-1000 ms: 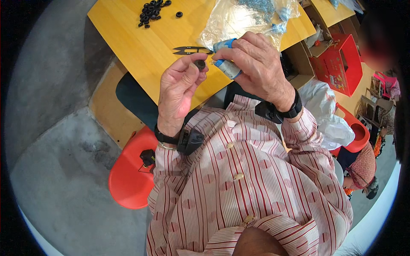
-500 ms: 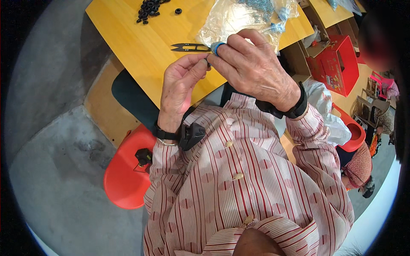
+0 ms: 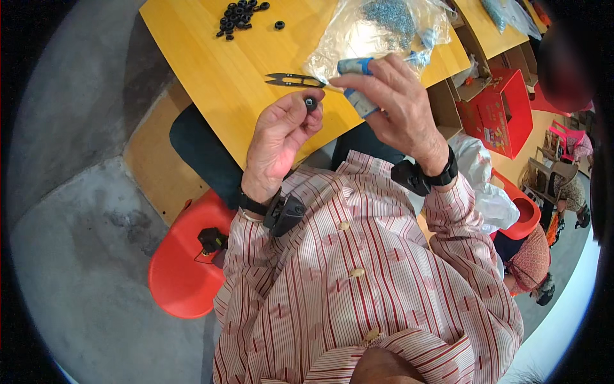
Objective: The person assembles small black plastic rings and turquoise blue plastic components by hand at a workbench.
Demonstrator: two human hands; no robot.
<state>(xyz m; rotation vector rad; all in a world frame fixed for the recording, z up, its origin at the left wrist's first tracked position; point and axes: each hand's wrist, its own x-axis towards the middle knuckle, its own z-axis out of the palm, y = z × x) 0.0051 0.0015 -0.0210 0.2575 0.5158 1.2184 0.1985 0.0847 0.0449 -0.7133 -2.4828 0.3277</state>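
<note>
My left hand (image 3: 281, 131) pinches a small black ring-shaped piece (image 3: 311, 104) between thumb and fingertips, its round face turned up with a bluish centre. To its right, my right hand (image 3: 400, 96) is raised over the table's near edge, apart from the piece. Its fingers are spread, with blue wrappings (image 3: 355, 66) on some of them, and I see nothing held in it. Black thread snips (image 3: 294, 80) lie on the yellow table (image 3: 211, 70) just beyond my left hand, pointing left.
Several black ring pieces (image 3: 238, 16) are heaped at the far left, with a single one (image 3: 279, 25) beside them. A clear plastic bag (image 3: 326, 48) with small blue pieces (image 3: 390, 22) lies at the far right. Beyond the table stands a red box (image 3: 502, 115); a red stool (image 3: 185, 269) is at left.
My right hand has drawn away to the right from the black piece, and its fingers have spread. My left hand has turned the piece so its round face shows.
</note>
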